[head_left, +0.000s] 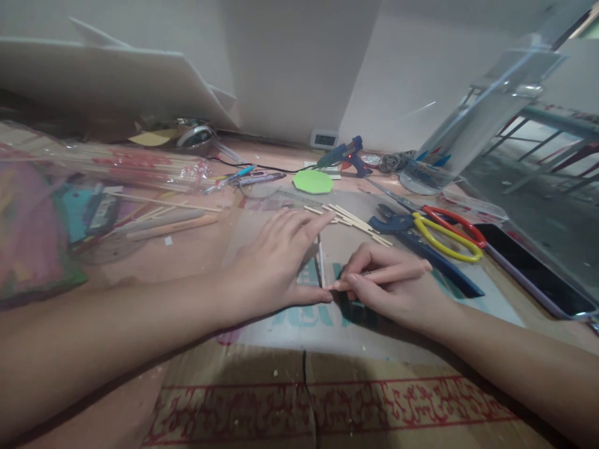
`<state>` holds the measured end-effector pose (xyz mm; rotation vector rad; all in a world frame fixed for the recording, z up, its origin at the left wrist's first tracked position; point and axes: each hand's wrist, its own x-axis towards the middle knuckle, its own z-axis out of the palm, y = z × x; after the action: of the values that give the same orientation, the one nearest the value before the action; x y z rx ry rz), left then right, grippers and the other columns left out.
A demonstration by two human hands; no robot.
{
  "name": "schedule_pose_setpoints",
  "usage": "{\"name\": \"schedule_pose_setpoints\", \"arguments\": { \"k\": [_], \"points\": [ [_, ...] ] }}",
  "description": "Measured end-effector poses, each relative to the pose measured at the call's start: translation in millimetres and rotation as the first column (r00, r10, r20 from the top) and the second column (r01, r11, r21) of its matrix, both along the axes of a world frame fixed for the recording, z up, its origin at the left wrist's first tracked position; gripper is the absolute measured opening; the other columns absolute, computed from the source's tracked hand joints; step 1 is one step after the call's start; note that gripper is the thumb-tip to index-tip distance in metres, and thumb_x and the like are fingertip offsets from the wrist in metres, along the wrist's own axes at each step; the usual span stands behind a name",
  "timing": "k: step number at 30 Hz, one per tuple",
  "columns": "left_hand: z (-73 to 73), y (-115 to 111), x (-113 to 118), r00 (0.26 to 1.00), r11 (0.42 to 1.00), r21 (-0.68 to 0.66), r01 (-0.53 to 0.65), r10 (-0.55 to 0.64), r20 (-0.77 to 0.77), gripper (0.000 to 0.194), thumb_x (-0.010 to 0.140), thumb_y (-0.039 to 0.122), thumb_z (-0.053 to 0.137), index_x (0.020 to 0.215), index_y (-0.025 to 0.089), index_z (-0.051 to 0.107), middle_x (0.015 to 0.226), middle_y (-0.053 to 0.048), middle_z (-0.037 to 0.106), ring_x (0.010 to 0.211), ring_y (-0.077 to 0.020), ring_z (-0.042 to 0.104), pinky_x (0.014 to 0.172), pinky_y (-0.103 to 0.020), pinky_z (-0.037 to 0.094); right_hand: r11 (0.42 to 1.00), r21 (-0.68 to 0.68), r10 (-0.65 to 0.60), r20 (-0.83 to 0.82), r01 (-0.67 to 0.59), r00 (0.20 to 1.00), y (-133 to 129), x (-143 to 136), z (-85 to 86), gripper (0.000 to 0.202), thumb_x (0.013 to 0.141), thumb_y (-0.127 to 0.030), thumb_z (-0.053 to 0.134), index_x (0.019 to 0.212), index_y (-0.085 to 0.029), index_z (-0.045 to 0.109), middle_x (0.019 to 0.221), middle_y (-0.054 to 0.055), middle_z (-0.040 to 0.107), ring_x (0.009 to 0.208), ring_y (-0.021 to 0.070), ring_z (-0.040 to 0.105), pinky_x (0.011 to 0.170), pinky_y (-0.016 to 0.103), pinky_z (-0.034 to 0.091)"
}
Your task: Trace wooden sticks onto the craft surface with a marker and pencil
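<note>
My left hand [276, 262] lies spread and palm down over a pale sheet [290, 327], with thumb and forefinger wide apart. Between them is a thin, light stick [321, 265], its lower end close to my thumb tip. Whether my left fingers press on it I cannot tell. In my right hand [393, 293] is a peach-coloured pen [397, 272], closed in by thumb and fingers. The pen's tip meets the stick's lower end beside my left thumb. Several short wooden sticks [355, 219] lie loose just beyond both hands.
To the right lie blue pliers [440, 262], red-and-yellow-handled scissors [447, 237] and a phone [538, 268]. A glue gun [344, 154], a green paper octagon [312, 182] and a clear bottle [472, 125] stand farther back. Bagged sticks [140, 165] lie left.
</note>
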<state>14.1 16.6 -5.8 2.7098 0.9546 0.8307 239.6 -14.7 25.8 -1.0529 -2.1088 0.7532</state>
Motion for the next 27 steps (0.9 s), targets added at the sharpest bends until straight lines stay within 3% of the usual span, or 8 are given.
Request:
{"name": "schedule_pose_setpoints", "arguments": {
  "k": [7, 17, 23, 27],
  "points": [
    [1.3, -1.1, 0.2, 1.0, 1.0, -0.008, -0.01, 0.01, -0.015, 0.109, 0.073, 0.056, 0.087, 0.154, 0.015, 0.027, 0.15, -0.021, 0.046, 0.14, -0.0357, 0.042, 0.12, -0.055, 0.032, 0.995, 0.063, -0.074, 0.002, 0.074, 0.997, 0.9, -0.5, 2.0, 0.017, 0.088, -0.018, 0.065, 0.071, -0.02, 0.067, 0.066, 0.002, 0.069, 0.059, 0.0128, 0.065, 0.053, 0.021, 0.051],
    [0.8, -0.6, 0.0, 1.0, 1.0, -0.016, -0.007, 0.007, -0.004, 0.109, 0.072, 0.055, 0.087, 0.154, 0.014, 0.028, 0.149, -0.021, 0.047, 0.14, -0.0362, 0.042, 0.118, -0.055, 0.035, 1.0, -0.024, 0.011, -0.005, -0.011, 1.0, 1.4, 0.9, -1.6, 0.018, 0.086, -0.015, 0.063, 0.069, -0.019, 0.068, 0.065, 0.002, 0.069, 0.056, 0.0123, 0.065, 0.05, 0.02, 0.049],
    [2.0, -0.9, 0.1, 1.0, 1.0, -0.026, -0.015, 0.015, -0.016, 0.108, 0.073, 0.056, 0.087, 0.155, 0.019, 0.026, 0.15, -0.019, 0.046, 0.141, -0.0356, 0.041, 0.118, -0.055, 0.036, 0.997, 0.034, -0.069, -0.033, 0.07, 0.997, 2.6, 0.5, 0.4, 0.019, 0.09, -0.017, 0.064, 0.072, -0.021, 0.066, 0.067, 0.001, 0.069, 0.061, 0.014, 0.067, 0.053, 0.022, 0.05],
    [1.4, -0.3, -0.1, 1.0, 1.0, -0.017, -0.003, 0.002, -0.01, 0.106, 0.076, 0.059, 0.084, 0.156, 0.017, 0.028, 0.151, -0.02, 0.046, 0.142, -0.0356, 0.041, 0.118, -0.055, 0.035, 0.998, 0.011, -0.054, -0.025, 0.054, 0.998, 2.9, 0.5, -1.2, 0.019, 0.09, -0.016, 0.064, 0.071, -0.021, 0.067, 0.069, 0.002, 0.07, 0.063, 0.0143, 0.068, 0.054, 0.022, 0.051]
  ]
}}
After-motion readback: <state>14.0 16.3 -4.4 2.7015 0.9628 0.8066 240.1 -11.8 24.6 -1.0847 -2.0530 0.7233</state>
